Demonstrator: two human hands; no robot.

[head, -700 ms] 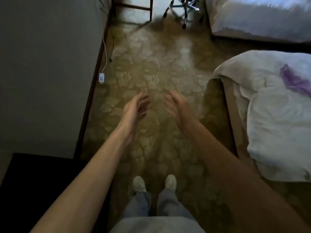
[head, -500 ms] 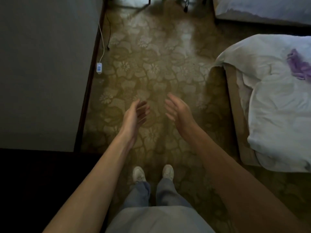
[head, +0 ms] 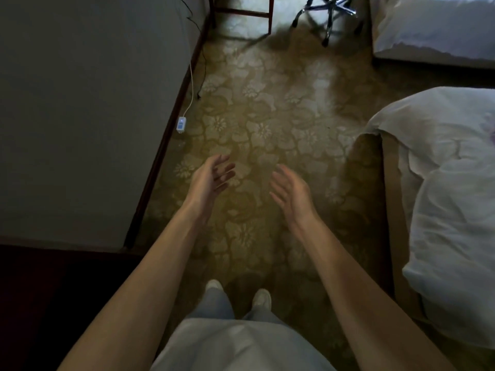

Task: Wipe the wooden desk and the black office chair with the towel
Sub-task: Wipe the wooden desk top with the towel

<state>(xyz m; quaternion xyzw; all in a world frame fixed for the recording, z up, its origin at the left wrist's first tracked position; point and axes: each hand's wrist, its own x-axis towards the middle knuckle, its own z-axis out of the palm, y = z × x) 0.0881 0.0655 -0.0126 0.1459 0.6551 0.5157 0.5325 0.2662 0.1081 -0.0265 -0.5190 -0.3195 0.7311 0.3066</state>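
Observation:
My left hand (head: 213, 176) and my right hand (head: 290, 191) are stretched out in front of me over the patterned floor, palms turned toward each other, fingers relaxed, holding nothing. Far ahead at the top edge, the wooden desk's legs (head: 242, 13) stand on the floor. To their right is the chrome wheeled base of the office chair (head: 328, 12). Only these lower parts show. No towel is in view.
A grey wall (head: 80, 103) with a dark baseboard runs along my left, with a white cable and small adapter (head: 182, 123) on the floor beside it. A bed with white bedding (head: 452, 204) lies on my right, another bed (head: 434, 25) at the far right. A dark surface (head: 53, 303) sits at lower left.
The view has tilted up again, so the desk legs and chair base show at the top. My hands stay held out empty, now slightly farther apart.

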